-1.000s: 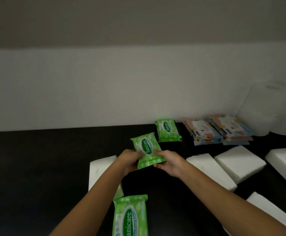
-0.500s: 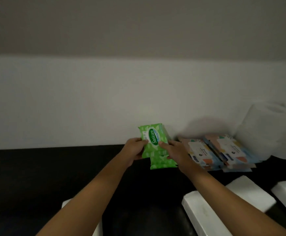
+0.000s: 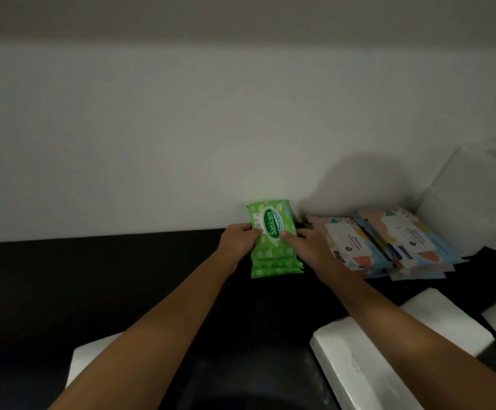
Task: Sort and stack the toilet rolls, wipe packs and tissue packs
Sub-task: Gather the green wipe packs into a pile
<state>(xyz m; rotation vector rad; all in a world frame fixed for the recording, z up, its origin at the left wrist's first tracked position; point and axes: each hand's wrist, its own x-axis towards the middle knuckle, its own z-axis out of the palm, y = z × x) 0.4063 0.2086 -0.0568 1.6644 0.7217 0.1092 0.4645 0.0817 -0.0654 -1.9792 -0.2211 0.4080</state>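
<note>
Both hands are on the top green Sanicare wipe pack (image 3: 271, 224). The left hand (image 3: 238, 239) pinches its left edge and the right hand (image 3: 301, 244) grips the right edge, thumb on the label. It's sitting on a little stack of matching green packs (image 3: 273, 266) at the back of the black counter (image 3: 107, 276), right by the wall. Pastel wipe packs (image 3: 394, 241) are stacked just beside it on the right, with toilet rolls (image 3: 477, 202) past those. White tissue packs (image 3: 356, 368) lie nearer the camera.

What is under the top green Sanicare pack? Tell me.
More green packs: their near ends show in layers below the top Sanicare pack, held by the left hand and right hand. Their faces and count are covered.
</note>
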